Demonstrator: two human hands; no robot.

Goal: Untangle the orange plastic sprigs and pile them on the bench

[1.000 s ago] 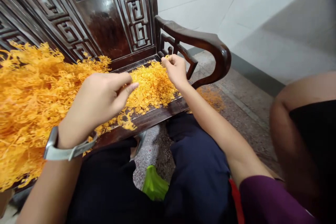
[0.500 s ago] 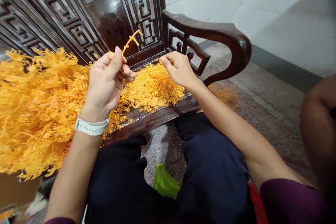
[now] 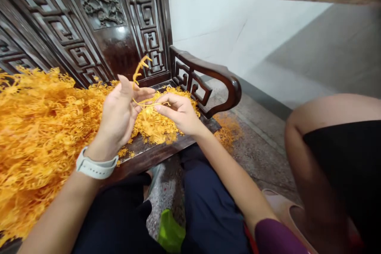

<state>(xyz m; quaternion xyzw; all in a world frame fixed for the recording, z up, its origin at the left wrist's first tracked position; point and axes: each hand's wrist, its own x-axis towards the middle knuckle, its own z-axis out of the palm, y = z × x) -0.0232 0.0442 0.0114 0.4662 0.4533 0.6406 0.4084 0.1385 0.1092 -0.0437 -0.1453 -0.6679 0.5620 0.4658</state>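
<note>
Bare left hand (image 3: 119,117) and right hand (image 3: 178,113) each pinch one branched orange sprig (image 3: 139,73) between them, above heaped orange sprigs (image 3: 38,127) on a dark carved wooden bench (image 3: 154,156), with a tiled wall (image 3: 214,16) beyond

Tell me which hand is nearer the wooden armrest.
Right. The right hand is close to the armrest; the left hand is farther off, beyond the right hand.

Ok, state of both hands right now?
Left hand: closed, holding an orange sprig.
Right hand: closed, pinching a thin orange strand.
</note>
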